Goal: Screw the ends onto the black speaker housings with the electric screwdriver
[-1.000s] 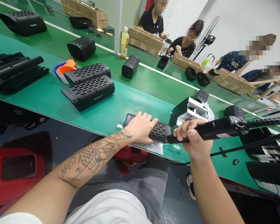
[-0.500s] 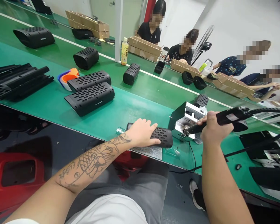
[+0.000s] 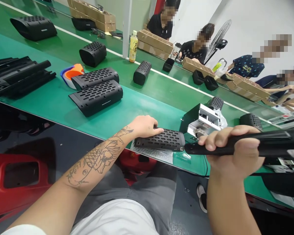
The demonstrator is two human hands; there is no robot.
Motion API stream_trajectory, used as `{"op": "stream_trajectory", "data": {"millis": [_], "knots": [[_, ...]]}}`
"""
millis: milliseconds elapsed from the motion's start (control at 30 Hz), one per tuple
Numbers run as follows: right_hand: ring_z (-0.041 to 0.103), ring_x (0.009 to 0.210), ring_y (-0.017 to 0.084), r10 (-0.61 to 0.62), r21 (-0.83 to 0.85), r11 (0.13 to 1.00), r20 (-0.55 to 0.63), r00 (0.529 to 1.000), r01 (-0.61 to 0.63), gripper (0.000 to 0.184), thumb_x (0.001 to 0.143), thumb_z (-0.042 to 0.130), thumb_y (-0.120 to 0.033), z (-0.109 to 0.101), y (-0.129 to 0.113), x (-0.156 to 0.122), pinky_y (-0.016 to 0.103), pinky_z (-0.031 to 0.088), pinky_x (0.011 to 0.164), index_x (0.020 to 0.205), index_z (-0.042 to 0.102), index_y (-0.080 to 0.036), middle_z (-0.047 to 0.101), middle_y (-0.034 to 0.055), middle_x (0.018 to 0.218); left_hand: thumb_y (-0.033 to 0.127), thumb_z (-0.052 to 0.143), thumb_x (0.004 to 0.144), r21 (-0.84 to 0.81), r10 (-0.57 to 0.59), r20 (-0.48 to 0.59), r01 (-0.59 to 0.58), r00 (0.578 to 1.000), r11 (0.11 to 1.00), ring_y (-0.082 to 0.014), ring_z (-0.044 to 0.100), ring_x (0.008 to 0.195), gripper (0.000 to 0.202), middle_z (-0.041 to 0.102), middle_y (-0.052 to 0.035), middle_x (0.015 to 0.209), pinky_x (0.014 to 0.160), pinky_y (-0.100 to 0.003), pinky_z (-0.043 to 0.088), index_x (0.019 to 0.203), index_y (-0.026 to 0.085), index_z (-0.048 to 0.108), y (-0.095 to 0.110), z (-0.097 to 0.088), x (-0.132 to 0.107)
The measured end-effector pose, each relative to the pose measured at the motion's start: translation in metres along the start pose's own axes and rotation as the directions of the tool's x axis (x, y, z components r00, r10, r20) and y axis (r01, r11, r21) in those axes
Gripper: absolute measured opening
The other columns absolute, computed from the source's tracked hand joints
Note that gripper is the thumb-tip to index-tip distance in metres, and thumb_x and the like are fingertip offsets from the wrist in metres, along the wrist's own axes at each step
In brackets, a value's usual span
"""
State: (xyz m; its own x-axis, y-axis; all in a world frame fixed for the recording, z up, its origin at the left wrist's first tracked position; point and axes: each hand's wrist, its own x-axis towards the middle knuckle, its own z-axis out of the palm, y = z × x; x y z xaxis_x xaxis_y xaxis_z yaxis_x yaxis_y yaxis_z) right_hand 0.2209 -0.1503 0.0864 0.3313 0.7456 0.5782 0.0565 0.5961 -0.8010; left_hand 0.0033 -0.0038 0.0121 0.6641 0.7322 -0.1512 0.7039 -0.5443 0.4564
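Observation:
A black perforated housing (image 3: 166,139) lies near the table's front edge, on clear bubble wrap (image 3: 159,156). My left hand (image 3: 145,126) is closed over its left end, with the thumb along the top. In my right hand (image 3: 231,151) is a black electric screwdriver (image 3: 269,140), held almost level with the fingers wrapped round it. Its tip meets the right end of the housing, where a small shiny spot shows, perhaps a screw. Just behind the tip stands a black and silver screw feeder (image 3: 207,125).
Two similar housings (image 3: 98,96) lie to the left beside an orange and blue tape dispenser (image 3: 73,74). Black strips (image 3: 22,78) are piled farther left. A drink bottle (image 3: 133,47) stands by the post. Co-workers sit across the table behind cardboard boxes (image 3: 154,45). A red stool (image 3: 17,189) is lower left.
My right hand has brought the screwdriver from the screw feeder down to the right end of the housing. My left hand has shifted slightly left, and its spread fingers have closed over the housing.

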Motion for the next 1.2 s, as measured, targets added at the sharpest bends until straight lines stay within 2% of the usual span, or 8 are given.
{"op": "stream_trajectory", "data": {"millis": [133, 233, 367, 633, 933, 1067, 1133, 1200], "knots": [[0.065, 0.047, 0.017, 0.02, 0.026, 0.999, 0.077, 0.997, -0.022, 0.036, 0.088, 0.103, -0.054, 0.034, 0.016, -0.011, 0.037, 0.067, 0.053, 0.092, 0.078, -0.028, 0.068, -0.0059, 0.063, 0.08, 0.054, 0.106, -0.001, 0.021, -0.02, -0.021, 1.0, 1.0, -0.0328, 0.083, 0.11, 0.063, 0.091, -0.0086, 0.12, 0.086, -0.038, 0.06, 0.119, 0.03, 0.091, -0.001, 0.002, -0.001], [0.065, 0.048, 0.017, 0.047, -0.002, 0.999, 0.089, 0.995, -0.047, 0.039, 0.089, 0.103, -0.054, 0.045, 0.03, -0.014, 0.036, 0.067, 0.053, 0.09, 0.074, -0.026, 0.067, -0.0056, 0.063, 0.08, 0.054, 0.107, -0.009, 0.022, -0.029, -0.022, 0.999, 1.0, -0.0329, 0.083, 0.11, 0.063, 0.091, -0.0088, 0.12, 0.087, -0.038, 0.061, 0.118, 0.029, 0.091, 0.001, 0.001, -0.003], [0.063, 0.047, 0.014, 0.104, -0.012, 0.995, 0.115, 0.988, -0.103, 0.043, 0.089, 0.103, -0.05, 0.048, 0.038, -0.017, 0.032, 0.063, 0.052, 0.086, 0.069, -0.025, 0.066, -0.0072, 0.062, 0.078, 0.058, 0.106, -0.034, 0.031, -0.027, -0.032, 0.999, 0.999, -0.0321, 0.083, 0.107, 0.061, 0.091, -0.0088, 0.117, 0.086, -0.037, 0.061, 0.116, 0.028, 0.092, 0.002, -0.001, -0.003], [0.063, 0.049, 0.014, 0.136, -0.009, 0.99, 0.318, 0.938, -0.14, 0.036, 0.093, 0.101, -0.042, 0.043, 0.039, -0.016, 0.033, 0.062, 0.057, 0.084, 0.071, -0.025, 0.067, -0.0064, 0.063, 0.078, 0.06, 0.106, -0.07, 0.038, -0.008, -0.039, 0.999, 0.997, -0.0304, 0.082, 0.102, 0.06, 0.091, -0.0089, 0.115, 0.08, -0.036, 0.058, 0.112, 0.028, 0.092, -0.001, -0.002, 0.002], [0.063, 0.048, 0.015, 0.181, -0.038, 0.983, 0.357, 0.916, -0.179, 0.041, 0.091, 0.102, -0.046, 0.045, 0.042, -0.017, 0.034, 0.059, 0.055, 0.08, 0.068, -0.026, 0.065, -0.0062, 0.06, 0.079, 0.059, 0.106, -0.068, 0.036, -0.006, -0.036, 0.999, 0.997, -0.0299, 0.082, 0.102, 0.06, 0.091, -0.0079, 0.116, 0.077, -0.035, 0.057, 0.112, 0.029, 0.092, -0.002, -0.001, 0.003], [0.063, 0.049, 0.015, 0.136, -0.017, 0.991, 0.258, 0.957, -0.136, 0.038, 0.091, 0.101, -0.05, 0.039, 0.033, -0.011, 0.036, 0.063, 0.057, 0.086, 0.073, -0.026, 0.066, -0.0057, 0.063, 0.079, 0.055, 0.108, -0.054, 0.001, -0.011, -0.001, 1.0, 0.999, -0.0315, 0.083, 0.106, 0.062, 0.091, -0.0089, 0.12, 0.082, -0.037, 0.059, 0.113, 0.028, 0.09, -0.001, 0.001, 0.001], [0.059, 0.047, 0.016, 0.047, -0.047, 0.998, 0.083, 0.995, -0.043, 0.037, 0.091, 0.1, -0.05, 0.025, 0.03, 0.005, 0.037, 0.062, 0.053, 0.084, 0.073, -0.025, 0.063, -0.0056, 0.061, 0.079, 0.054, 0.108, -0.048, -0.003, -0.009, 0.003, 1.0, 0.999, -0.0319, 0.083, 0.108, 0.062, 0.09, -0.0093, 0.123, 0.084, -0.037, 0.059, 0.113, 0.028, 0.089, 0.0, 0.002, 0.0], [0.058, 0.046, 0.016, -0.095, -0.186, 0.981, -0.171, 0.981, 0.062, 0.03, 0.09, 0.098, -0.041, 0.002, 0.033, 0.026, 0.035, 0.058, 0.05, 0.082, 0.074, -0.023, 0.062, -0.0046, 0.06, 0.076, 0.053, 0.109, -0.029, 0.005, -0.006, -0.005, 1.0, 1.0, -0.0321, 0.082, 0.11, 0.06, 0.09, -0.0093, 0.125, 0.086, -0.037, 0.06, 0.115, 0.028, 0.087, 0.001, 0.004, 0.0]]}}
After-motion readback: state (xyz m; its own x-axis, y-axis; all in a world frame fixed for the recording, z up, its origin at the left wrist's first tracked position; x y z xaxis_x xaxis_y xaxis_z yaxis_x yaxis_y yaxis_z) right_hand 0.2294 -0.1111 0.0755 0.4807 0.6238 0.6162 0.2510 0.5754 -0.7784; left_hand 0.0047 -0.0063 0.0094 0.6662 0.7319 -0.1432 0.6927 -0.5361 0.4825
